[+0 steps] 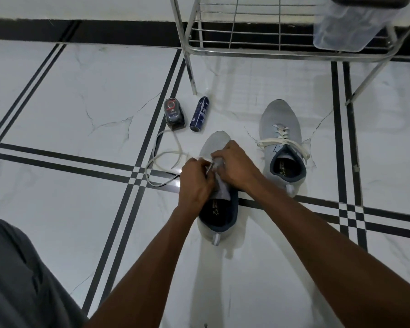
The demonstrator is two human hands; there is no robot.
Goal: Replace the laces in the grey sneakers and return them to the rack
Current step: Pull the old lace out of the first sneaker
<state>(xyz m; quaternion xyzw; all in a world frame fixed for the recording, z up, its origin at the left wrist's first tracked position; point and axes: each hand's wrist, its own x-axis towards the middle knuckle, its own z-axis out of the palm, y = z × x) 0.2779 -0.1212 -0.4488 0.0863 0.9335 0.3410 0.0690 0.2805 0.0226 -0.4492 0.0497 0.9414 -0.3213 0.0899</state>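
Knee: grey-clad leg (17, 275) is sitting lowest in the head view, beside both forearms.
Left hand: left hand (195, 181) is pinching the white lace (160, 159) narrowly over the near sneaker (219, 209).
Right hand: right hand (234, 165) is pressing on the tongue, fingers curled; what they are gripping I cannot tell.
Lace: loose length is trailing left across the floor (81, 95) toward the polish tin (174, 114) and spray can (199, 114).
Far sneaker: far sneaker (281, 143) is lying already laced, ends untied.
Rack: rack (246, 47) is standing beyond, well apart.
Risk: trailing slack is likely snagging or twisting, or an eyelet being skipped, since the hands are hiding the eyelets.
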